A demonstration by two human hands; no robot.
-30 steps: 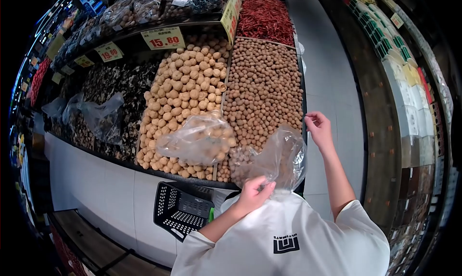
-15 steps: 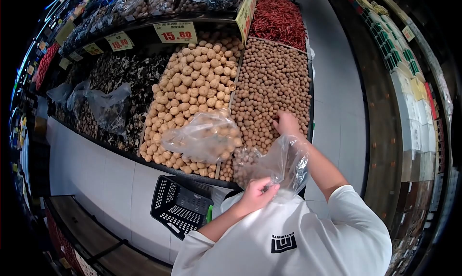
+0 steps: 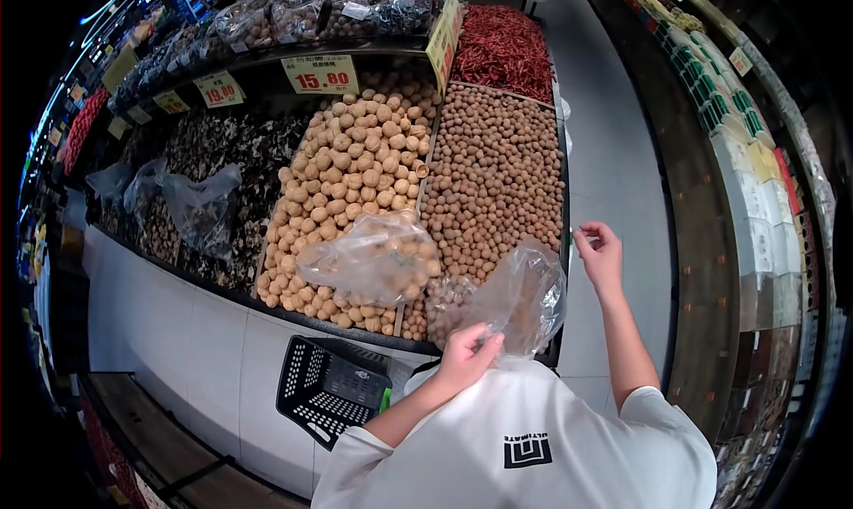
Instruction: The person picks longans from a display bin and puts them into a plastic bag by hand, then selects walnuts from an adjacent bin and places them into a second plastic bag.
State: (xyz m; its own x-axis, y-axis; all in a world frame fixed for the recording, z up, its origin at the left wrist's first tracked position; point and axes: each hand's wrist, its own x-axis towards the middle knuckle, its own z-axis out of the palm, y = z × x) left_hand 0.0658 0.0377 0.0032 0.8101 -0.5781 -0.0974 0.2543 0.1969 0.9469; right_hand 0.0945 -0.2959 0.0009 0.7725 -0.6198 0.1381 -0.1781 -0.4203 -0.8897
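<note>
My left hand (image 3: 466, 360) pinches the edge of a clear plastic bag (image 3: 524, 298) close to my shirt. The bag lies against the near end of a bin of small round brown dried fruit, which look like longans (image 3: 502, 167). Out past the bin's right edge, my right hand (image 3: 601, 256) hangs over the aisle with its fingers curled together. Whatever is between those fingers, if anything, I cannot make out. Another clear plastic bag (image 3: 369, 260) rests on the walnuts (image 3: 364, 149) in the bin to the left.
Red dried chillies (image 3: 502, 51) fill the far bin. Dark dried fungus (image 3: 235, 149) lies to the left, with plastic bags (image 3: 204, 207) on it. A black shopping basket (image 3: 333, 389) stands on the floor at the near left. Price signs (image 3: 320, 75) line the shelf edge.
My right hand has left the longans and moved right, out over the aisle. The left hand keeps hold of the bag. The view has shifted slightly.
</note>
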